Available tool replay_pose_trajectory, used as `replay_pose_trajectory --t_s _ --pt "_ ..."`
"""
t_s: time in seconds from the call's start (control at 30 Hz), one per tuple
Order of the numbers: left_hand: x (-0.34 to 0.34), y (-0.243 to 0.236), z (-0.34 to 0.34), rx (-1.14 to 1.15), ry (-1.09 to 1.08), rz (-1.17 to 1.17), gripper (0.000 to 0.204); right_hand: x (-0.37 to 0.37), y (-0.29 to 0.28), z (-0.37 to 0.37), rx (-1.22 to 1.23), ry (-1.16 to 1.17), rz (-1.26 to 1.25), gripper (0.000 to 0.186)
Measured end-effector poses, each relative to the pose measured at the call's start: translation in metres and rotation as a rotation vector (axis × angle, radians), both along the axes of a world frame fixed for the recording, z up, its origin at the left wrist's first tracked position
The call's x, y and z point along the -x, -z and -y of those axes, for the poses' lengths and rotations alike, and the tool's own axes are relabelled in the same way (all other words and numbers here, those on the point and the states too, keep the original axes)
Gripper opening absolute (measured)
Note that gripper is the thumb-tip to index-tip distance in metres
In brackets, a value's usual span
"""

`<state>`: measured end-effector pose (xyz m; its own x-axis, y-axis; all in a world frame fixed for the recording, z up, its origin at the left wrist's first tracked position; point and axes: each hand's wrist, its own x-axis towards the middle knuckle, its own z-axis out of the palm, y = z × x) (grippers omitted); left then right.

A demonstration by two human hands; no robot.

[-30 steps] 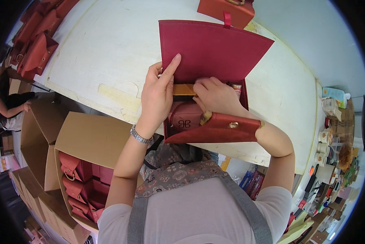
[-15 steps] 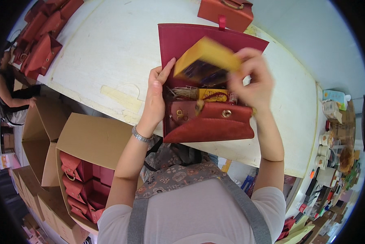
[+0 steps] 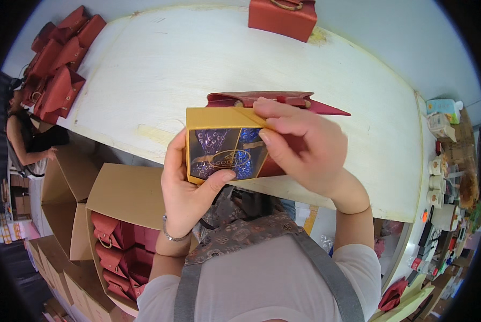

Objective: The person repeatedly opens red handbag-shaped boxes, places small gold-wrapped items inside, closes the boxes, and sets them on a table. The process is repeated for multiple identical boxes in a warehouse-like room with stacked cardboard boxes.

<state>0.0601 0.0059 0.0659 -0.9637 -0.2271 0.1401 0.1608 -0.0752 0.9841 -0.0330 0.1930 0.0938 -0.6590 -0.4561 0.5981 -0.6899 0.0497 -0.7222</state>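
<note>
Held above the table is a gold box (image 3: 219, 117), its front face dark with blue-and-white patterned packs behind a clear-looking panel. My left hand (image 3: 184, 188) wraps its left side and lower edge, the thumb pressed on the front. At the upper right corner my right hand (image 3: 313, 147) pinches the gold edge between thumb and fingers. Behind the box lies a red leather-look gift bag (image 3: 272, 97), mostly hidden by the box and my right hand. Its flap is folded over the top, and whatever is inside does not show.
Another red handled bag (image 3: 280, 22) stands at the table's far edge. Several red bags (image 3: 63, 94) are piled at the far left. Below left, an open carton (image 3: 127, 185) holds more red bags. A person (image 3: 23, 131) sits on the left. Assorted goods (image 3: 441, 182) line the right side.
The gold box has come toward me and left, out from above the bag, and my left hand has moved from the bag onto it. The bag's raised lid has come down.
</note>
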Motion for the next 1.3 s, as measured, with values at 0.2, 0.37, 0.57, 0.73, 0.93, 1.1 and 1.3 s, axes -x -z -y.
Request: replay_pose_trajectory --t_s 0.2,0.37,0.57,0.73,0.93,1.1,1.3 --pt "-0.019 0.015 0.010 -0.413 -0.010 -0.153 0.076 -0.016 0.010 0.015 0.175 0.195 -0.130 0.010" --pt "-0.016 0.020 0.023 -0.877 0.286 -0.176 0.044 -0.026 0.018 0.024 0.422 -0.287 0.698 0.010" --pt "-0.012 0.029 0.067 -0.782 0.326 -0.347 0.016 -0.023 0.028 0.030 0.647 -0.615 1.052 0.011" --pt "-0.038 0.007 0.102 -0.533 0.174 -0.651 0.051 -0.024 0.019 0.033 0.441 -0.324 0.966 0.023" --pt "-0.074 0.003 0.068 0.195 0.025 0.061 0.062 -0.033 0.012 0.070 0.154 -0.185 0.642 0.028" --pt "-0.061 0.005 0.050 0.586 0.034 0.222 0.050 -0.040 0.023 0.094 0.033 -0.236 0.336 0.010" --pt "-0.041 0.012 0.042 0.740 -0.160 0.165 0.053 -0.038 0.030 0.085 -0.058 -0.055 0.099 0.010"
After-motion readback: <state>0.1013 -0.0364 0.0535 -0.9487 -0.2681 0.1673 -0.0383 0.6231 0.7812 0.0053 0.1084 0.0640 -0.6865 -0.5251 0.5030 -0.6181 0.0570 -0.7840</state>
